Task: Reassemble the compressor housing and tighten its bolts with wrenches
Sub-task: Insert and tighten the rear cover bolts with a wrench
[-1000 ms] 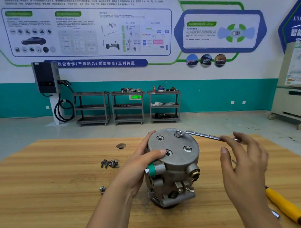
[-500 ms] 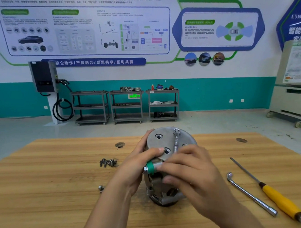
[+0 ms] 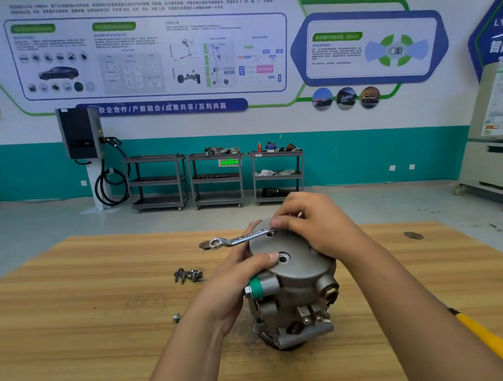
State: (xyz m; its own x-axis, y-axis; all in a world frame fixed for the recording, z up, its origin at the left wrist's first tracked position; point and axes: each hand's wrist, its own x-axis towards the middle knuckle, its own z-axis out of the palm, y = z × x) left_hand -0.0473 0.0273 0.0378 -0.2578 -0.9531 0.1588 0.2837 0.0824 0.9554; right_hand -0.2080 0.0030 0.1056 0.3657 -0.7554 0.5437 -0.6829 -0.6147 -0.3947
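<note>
- Nearly at the middle of a wooden table (image 3: pixel 78 324), a grey metal compressor housing (image 3: pixel 293 280) stands on end, its round end plate facing up and its ports turned toward the camera.
- The person's left hand (image 3: pixel 228 291) grips the housing's left side. Its fingers curl round the body and the thumb lies on the end plate beside a central hole. A green collar (image 3: pixel 255 287) on a side port shows just below the thumb.
- The right hand (image 3: pixel 314 225) reaches over the far edge of the plate and pinches a ring wrench (image 3: pixel 246 238) between thumb and fingers near one end. That end is hidden under the hand, so it cannot be told whether it sits on a bolt.
- The wrench's free ring end sticks out to the left past the housing, above the table.
- A small heap of loose bolts (image 3: pixel 189 275) lies on the table left of the housing. A single bolt (image 3: pixel 177 317) lies nearer the camera, apart from the heap.
- A yellow-handled tool (image 3: pixel 489 341) lies at the table's right edge, partly behind the right forearm.
- Behind, three grey carts (image 3: pixel 215 180) stand against a teal-and-white wall, beside a charging unit (image 3: pixel 78 133) with a looped cable.
</note>
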